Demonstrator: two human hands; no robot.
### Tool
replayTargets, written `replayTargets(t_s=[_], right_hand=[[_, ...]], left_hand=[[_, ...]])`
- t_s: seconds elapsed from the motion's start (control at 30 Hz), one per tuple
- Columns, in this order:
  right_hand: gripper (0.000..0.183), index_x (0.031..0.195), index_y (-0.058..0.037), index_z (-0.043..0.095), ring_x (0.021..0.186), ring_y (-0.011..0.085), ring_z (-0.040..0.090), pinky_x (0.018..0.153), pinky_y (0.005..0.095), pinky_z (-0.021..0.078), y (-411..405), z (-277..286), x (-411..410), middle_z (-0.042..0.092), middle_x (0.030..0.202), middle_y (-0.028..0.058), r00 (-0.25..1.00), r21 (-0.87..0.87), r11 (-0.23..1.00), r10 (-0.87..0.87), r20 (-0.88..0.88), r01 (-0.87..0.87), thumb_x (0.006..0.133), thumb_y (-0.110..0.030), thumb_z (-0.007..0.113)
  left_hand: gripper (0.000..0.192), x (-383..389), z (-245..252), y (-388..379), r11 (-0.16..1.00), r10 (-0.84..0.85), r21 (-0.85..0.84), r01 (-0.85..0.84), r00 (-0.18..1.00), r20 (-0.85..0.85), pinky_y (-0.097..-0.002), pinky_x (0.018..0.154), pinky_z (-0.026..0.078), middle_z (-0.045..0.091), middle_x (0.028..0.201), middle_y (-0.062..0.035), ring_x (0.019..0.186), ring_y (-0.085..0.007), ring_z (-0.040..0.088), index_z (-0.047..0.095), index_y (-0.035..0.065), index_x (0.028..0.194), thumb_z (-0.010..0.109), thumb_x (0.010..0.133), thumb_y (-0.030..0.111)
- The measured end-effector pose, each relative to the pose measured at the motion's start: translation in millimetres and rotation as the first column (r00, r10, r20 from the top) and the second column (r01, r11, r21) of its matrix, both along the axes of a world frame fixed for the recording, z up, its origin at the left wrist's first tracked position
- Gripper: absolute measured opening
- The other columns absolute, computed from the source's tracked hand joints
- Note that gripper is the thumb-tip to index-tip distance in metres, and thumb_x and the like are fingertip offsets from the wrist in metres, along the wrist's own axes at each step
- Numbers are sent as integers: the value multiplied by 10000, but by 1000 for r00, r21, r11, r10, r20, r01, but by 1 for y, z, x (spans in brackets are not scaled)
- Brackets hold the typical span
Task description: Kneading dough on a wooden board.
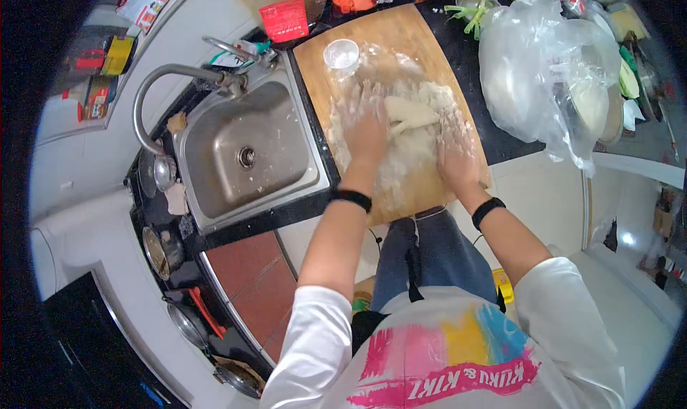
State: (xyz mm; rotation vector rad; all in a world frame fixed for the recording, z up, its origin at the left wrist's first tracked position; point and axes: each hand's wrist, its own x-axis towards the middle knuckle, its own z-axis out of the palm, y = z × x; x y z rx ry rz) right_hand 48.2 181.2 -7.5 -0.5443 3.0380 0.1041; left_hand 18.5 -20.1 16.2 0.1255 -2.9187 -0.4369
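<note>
A wooden board lies on the dark counter, dusted with white flour. On it rests a pale lump of dough, with loose flour and crumbs around it. My left hand lies palm down on the floury board at the dough's left side. Its fingers are stretched out and powdered white. To the right of the dough, my right hand is also palm down, fingers extended and floury, near the board's right edge. Neither hand grips anything that I can see. A small white bowl stands at the board's far left.
A steel sink with a curved faucet adjoins the board's left side. A red packet stands behind. To the right are a bulky clear plastic bag and green stalks. Pans line the lower left.
</note>
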Motion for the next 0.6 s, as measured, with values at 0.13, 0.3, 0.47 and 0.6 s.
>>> replayTargets(t_s=[0.13,0.3,0.47,0.6], right_hand=[[505,1395,-32,360,1390,251,238,1151,383,121,10,-17,-6,322,1478,103,987,-22,999,-38,158,41,953,-277,352],[393,1241,-30,526,1144,298,524,1101,422,252,13,-42,-5,582,1200,168,978,-206,978,-20,-209,-24,942,-242,386],[457,1301,-23,485,1386,220,257,1149,389,168,7,-3,3,350,1466,79,995,-229,970,-91,-46,78,911,-255,433],[465,1304,-27,484,1389,203,250,1149,384,169,6,-2,-2,346,1470,72,998,-199,980,-28,-55,17,905,-262,443]], left_hand=[[522,82,4,42,998,45,36,-51,988,151,-466,1130,142,268,1504,-73,1373,-284,257,287,145,1448,391,961,300],[548,114,5,61,985,-78,162,52,984,161,-478,1133,110,259,1510,-67,1395,-277,212,260,117,1458,403,952,271],[467,29,2,34,984,-36,174,20,996,87,-452,1131,143,340,1463,-102,1365,-260,281,365,113,1407,365,964,262],[447,-35,1,16,980,-133,143,138,990,-44,-453,1135,123,387,1435,-115,1364,-277,284,383,117,1400,336,973,241]])
